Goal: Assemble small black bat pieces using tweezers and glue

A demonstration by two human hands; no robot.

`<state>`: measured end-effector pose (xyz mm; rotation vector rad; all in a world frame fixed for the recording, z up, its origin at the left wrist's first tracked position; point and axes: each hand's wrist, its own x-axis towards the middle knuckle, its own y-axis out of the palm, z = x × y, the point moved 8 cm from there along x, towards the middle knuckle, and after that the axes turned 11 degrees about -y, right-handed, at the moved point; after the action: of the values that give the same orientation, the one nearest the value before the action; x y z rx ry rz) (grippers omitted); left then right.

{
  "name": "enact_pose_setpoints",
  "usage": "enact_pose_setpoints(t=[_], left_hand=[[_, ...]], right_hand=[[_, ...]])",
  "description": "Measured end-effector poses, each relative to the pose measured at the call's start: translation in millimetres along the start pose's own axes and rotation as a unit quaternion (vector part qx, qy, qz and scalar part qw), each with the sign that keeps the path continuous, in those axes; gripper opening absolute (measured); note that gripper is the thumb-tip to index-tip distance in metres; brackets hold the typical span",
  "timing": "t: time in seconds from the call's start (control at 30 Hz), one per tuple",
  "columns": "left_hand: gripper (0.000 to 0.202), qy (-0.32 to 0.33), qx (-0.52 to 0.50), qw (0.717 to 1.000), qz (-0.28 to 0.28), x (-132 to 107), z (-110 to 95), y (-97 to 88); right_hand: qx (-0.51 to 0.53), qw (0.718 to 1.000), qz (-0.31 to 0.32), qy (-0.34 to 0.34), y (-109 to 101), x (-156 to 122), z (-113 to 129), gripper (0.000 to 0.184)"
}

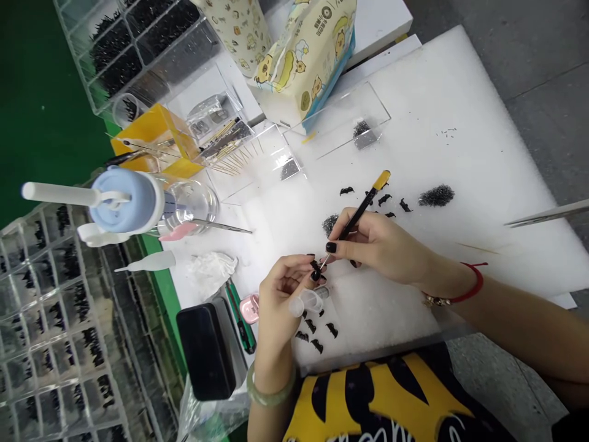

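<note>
A white foam board (469, 116) covers much of the worktop, with grey floor (538, 55) beyond it and a green surface (32, 80) along the far left. A clear divided tray (50, 334) holding black bits stands at the left edge. Next comes a drinking bottle (124, 199) with a pale blue lid, then a yellow box (184, 138) with thin tools in it. Nearer the person, a black phone (205, 350) lies beside a green knife (240, 319) and a small pink case (250, 308), with a crumpled tissue (214, 273) just above them.

The left hand (285, 291), with a pale bangle (271, 388) at its wrist, pinches a small black piece (315, 266) narrowly between thumb and fingertips, over the board. A clear plastic cup (306, 302) is against its thumb. Several loose black pieces (332, 330) lie below the cup. The right hand (381, 245) grips a black tool (356, 215) with a yellow end like a pen, its thin tip at the held piece; whether they touch, I cannot tell. More black pieces lie above this hand, and a red cord (472, 285) circles its wrist. Farther right are a pile of dark grains (436, 195) and a pair of tweezers (547, 215).
</note>
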<state>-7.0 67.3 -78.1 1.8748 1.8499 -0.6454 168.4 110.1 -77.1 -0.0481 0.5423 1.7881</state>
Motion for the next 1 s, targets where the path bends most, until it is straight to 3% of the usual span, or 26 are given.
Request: enact_pose_setpoints(t=[0.43,0.5,0.57,0.7,0.83,1.0], left_hand=[[0.013,0.013,-0.003,1.000,-0.006,0,-3,-1.5],[0.014,0.016,-0.006,1.000,-0.016,0,-5,-3.3],[0.016,0.019,-0.010,0.999,-0.025,0,-6,-4.5],[0.016,0.020,-0.015,0.999,-0.031,-1,-7,-4.3],[0.019,0.023,-0.020,0.999,-0.029,-3,-8,-3.4],[0.022,0.028,-0.026,0.999,-0.026,-4,-9,-3.2]], right_hand=[[-0.020,1.000,-0.003,-0.006,-5,-3,9,0.017],[-0.078,0.995,-0.023,-0.054,-13,-4,16,0.013],[-0.176,0.973,-0.033,-0.142,-18,-6,29,0.008],[-0.292,0.919,0.023,-0.264,-8,-10,38,0.007],[-0.310,0.912,0.055,-0.264,0,-8,30,0.010],[-0.334,0.916,0.022,-0.221,-5,-5,22,0.004]])
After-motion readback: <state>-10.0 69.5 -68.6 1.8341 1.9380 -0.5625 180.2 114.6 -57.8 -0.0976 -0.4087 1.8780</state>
